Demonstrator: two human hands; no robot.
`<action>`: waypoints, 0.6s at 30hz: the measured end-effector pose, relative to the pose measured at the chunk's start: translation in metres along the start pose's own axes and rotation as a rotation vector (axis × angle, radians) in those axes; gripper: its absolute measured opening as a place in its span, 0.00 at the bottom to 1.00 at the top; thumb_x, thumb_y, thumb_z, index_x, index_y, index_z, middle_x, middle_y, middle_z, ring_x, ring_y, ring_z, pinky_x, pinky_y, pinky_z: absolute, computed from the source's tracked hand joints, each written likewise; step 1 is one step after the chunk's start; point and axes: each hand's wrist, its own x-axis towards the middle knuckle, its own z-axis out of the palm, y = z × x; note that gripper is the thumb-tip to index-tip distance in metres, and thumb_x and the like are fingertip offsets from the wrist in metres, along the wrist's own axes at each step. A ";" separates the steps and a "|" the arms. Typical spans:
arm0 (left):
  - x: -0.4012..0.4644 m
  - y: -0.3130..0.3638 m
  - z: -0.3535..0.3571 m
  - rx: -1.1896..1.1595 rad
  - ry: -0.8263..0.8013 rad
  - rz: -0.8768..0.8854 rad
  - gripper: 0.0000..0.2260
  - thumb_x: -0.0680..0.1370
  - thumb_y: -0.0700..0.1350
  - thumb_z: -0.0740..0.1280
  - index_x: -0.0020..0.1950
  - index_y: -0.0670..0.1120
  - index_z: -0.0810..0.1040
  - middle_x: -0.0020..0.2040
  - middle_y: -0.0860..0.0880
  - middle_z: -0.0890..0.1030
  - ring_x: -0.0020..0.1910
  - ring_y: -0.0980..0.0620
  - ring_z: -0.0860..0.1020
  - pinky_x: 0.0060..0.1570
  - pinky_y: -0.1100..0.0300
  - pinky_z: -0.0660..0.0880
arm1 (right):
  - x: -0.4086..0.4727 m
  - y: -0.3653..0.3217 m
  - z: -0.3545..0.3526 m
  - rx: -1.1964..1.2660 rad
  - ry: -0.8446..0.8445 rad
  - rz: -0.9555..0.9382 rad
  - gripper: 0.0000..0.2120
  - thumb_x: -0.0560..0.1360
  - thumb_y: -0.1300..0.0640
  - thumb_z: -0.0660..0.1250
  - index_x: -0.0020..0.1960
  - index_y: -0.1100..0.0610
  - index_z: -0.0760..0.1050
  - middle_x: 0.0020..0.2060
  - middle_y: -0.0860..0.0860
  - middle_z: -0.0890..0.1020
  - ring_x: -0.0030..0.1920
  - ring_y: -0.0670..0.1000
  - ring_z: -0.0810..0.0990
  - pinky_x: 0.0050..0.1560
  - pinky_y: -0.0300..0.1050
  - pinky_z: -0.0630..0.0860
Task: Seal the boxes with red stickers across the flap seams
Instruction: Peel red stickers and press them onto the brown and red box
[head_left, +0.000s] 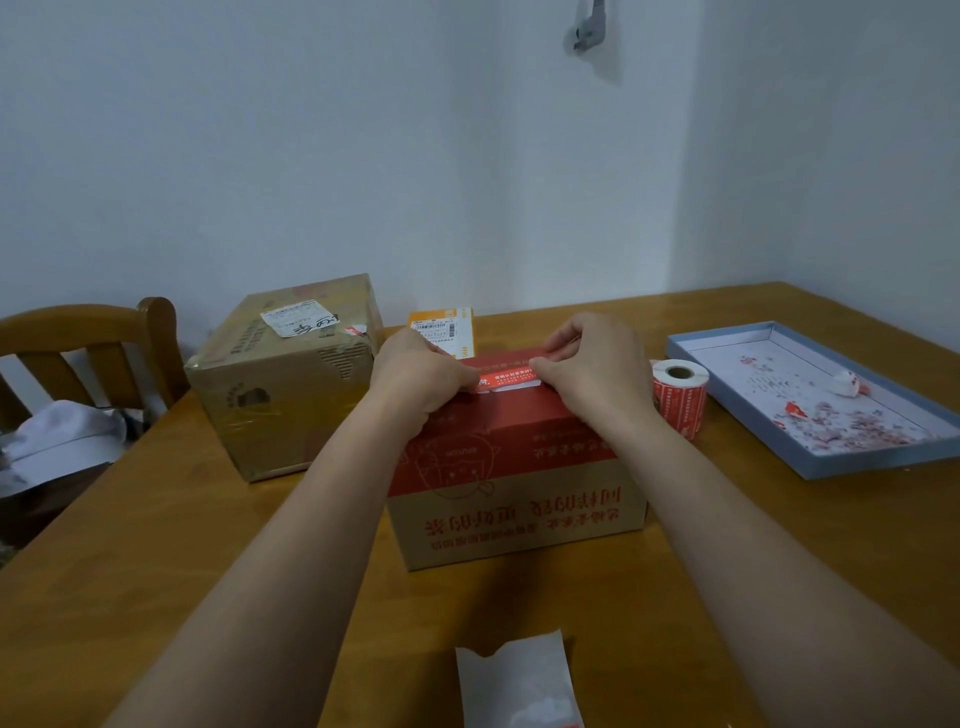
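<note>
A red-topped cardboard box (514, 467) with red print on its front stands in the middle of the table. A red sticker (508, 378) lies across the top flap seam. My left hand (421, 374) presses on the sticker's left end and my right hand (592, 364) presses on its right end; the fingertips are curled down onto the box top. A roll of red stickers (679, 397) stands upright just right of the box. A taped brown box (288, 374) sits to the left, a small red sticker near its top right edge.
A shallow blue tray (810, 457) with red and white scraps lies at the right. A small orange-and-white box (441, 327) stands behind the red box. White backing paper (519, 680) lies at the near edge. A wooden chair (93, 343) with cloth stands left of the table (208, 545).
</note>
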 end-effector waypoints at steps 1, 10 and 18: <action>0.000 0.000 0.000 0.000 0.000 0.000 0.12 0.68 0.40 0.78 0.46 0.41 0.79 0.43 0.44 0.81 0.40 0.47 0.79 0.40 0.54 0.77 | 0.000 0.000 0.000 -0.004 0.002 0.000 0.06 0.72 0.53 0.73 0.47 0.50 0.78 0.42 0.44 0.83 0.46 0.44 0.79 0.32 0.36 0.66; 0.002 -0.001 0.001 0.004 0.002 -0.002 0.12 0.69 0.41 0.78 0.45 0.42 0.77 0.42 0.44 0.80 0.36 0.49 0.77 0.33 0.58 0.74 | -0.003 0.000 0.002 -0.010 0.008 -0.011 0.05 0.72 0.53 0.72 0.44 0.48 0.77 0.40 0.43 0.82 0.46 0.43 0.79 0.32 0.36 0.65; 0.007 -0.002 0.002 0.046 0.008 -0.013 0.16 0.68 0.43 0.78 0.52 0.40 0.78 0.47 0.44 0.80 0.41 0.49 0.77 0.36 0.56 0.74 | -0.002 -0.001 0.004 -0.058 0.015 -0.009 0.05 0.72 0.52 0.72 0.43 0.47 0.75 0.44 0.44 0.83 0.49 0.46 0.79 0.31 0.36 0.63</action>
